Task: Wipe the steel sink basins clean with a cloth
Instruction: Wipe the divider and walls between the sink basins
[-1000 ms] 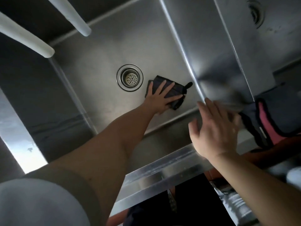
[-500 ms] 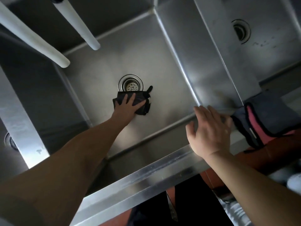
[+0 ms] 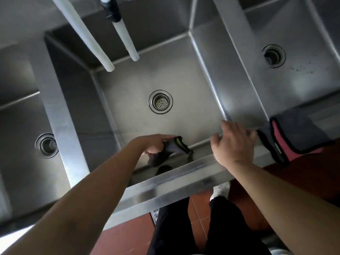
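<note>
Now, from the head camera, the left hand (image 3: pixel 156 144) has pulled the dark cloth (image 3: pixel 173 149) back from the drain (image 3: pixel 160 101) to the near edge of the middle basin (image 3: pixel 184 81). Half a second ago the hand lay flat on the cloth right beside the drain, and a second ago it was farther right, toward the inner wall. Here the cloth sits where the basin floor meets the front wall, bunched, with a yellow-green trim showing. The left fingers look curled round it, gripping it against the steel, though blur and the hand's own bulk hide most of them.

The right hand (image 3: pixel 233 142) has come down too. It hovered above the front rim (image 3: pixel 165 183) in both earlier pictures; now it rests near the corner where the rim meets the divider, fingers loosely spread and holding nothing. Whether the fingertips hook over the inside edge I cannot tell.

As a judgement, the strokes have crossed the floor from right to centre to front, so the middle basin's floor is largely covered and the front wall or corners come next. The left basin (image 3: pixel 20 126) and right basin (image 3: pixel 298 76) are untouched by either hand; dark specks lie on the right one's floor near its drain. A second cloth (image 3: pixel 296 133), dark with a pink strip, hangs over the rim just beside the right hand. Two white spouts (image 3: pixel 128 45) hang over the middle basin.
</note>
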